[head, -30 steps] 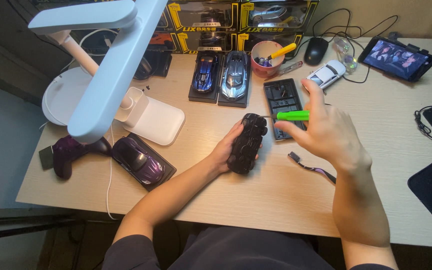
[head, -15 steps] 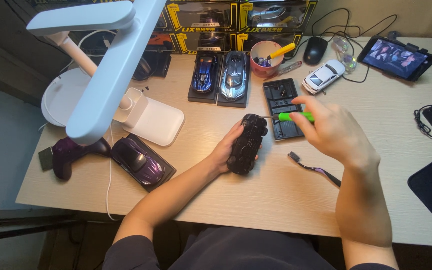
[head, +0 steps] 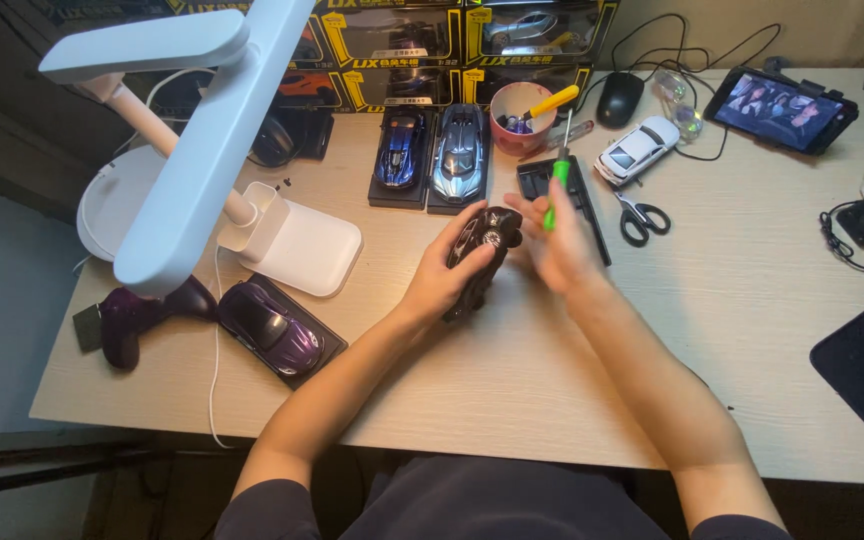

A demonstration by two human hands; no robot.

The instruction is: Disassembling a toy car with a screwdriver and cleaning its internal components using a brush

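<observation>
Left hand gripping a dark toy car; right hand pinching a green screwdriver.
Screwdriver is standing upright just right of the car at frame centre, its long axis running toward the top of the frame.

A dark model car lies tilted at the bench centre; a green-handled screwdriver stands almost upright at its 2 o'clock.

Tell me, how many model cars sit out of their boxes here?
5: a purple car on a base at left, a blue car and a silver car on bases at the back, a white car by the scissors, and a dark car in the left hand. More sit boxed behind.
</observation>
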